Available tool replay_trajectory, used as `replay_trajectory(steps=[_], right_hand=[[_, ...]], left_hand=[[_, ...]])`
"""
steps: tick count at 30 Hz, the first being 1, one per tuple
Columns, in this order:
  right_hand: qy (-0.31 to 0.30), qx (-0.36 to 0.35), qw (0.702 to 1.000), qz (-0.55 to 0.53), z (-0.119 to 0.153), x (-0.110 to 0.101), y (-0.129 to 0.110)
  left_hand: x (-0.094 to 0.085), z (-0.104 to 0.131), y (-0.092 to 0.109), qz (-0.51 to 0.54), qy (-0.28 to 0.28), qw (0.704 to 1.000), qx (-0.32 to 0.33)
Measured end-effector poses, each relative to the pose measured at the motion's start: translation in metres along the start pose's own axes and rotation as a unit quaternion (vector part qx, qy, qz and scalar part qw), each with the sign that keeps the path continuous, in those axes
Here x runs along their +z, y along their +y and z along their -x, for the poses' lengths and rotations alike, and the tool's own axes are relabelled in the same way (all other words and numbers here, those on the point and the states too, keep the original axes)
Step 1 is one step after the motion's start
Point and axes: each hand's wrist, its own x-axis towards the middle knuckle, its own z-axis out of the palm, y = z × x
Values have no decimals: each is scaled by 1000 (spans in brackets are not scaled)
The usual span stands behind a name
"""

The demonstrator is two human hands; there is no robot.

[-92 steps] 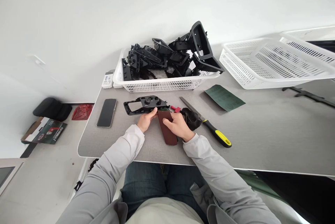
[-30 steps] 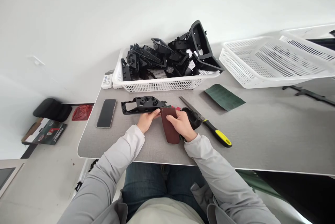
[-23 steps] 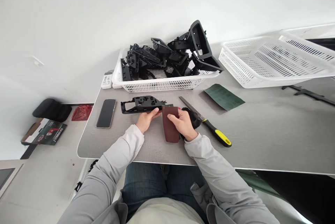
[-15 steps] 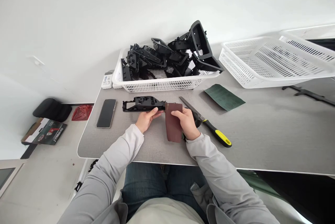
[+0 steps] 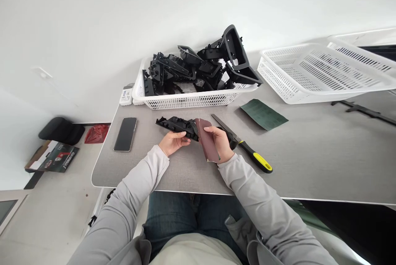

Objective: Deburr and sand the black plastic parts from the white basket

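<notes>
A black plastic trim part (image 5: 175,124) with clips and ribs is gripped by my left hand (image 5: 173,143), thumb on top and fingers beneath. My right hand (image 5: 221,141) is closed on a reddish-brown piece of sandpaper (image 5: 209,143), its thumb flat on the sheet. The upper left edge of the sandpaper covers the right end of the part; whether they touch I cannot tell. Behind my right hand lies a file (image 5: 255,157) with a black and yellow handle. A rounded black object beside the file is mostly hidden by that hand.
A white basket (image 5: 192,102) heaped with black plastic parts stands at the back. Further right are more white baskets (image 5: 297,95) and a long black strip (image 5: 365,111). A green sheet (image 5: 264,114) lies before them. At left are a phone (image 5: 125,134) and a small white box (image 5: 126,95).
The black part has turned in my left hand, and its far end has swung right. The sandpaper has tilted, its lower end moving right with my right hand.
</notes>
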Motion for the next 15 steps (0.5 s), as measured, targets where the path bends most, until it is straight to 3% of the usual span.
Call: replay_trajectory(steps=[3, 10, 15], right_hand=[[13, -22, 999, 38, 0, 0, 1], [66, -27, 997, 8, 5, 11, -1], [89, -50, 994, 26, 1, 7, 1]], left_hand=[[0, 0, -1, -7, -10, 1000, -13], [2, -2, -5, -28, -22, 999, -1], [6, 0, -6, -11, -22, 999, 28]])
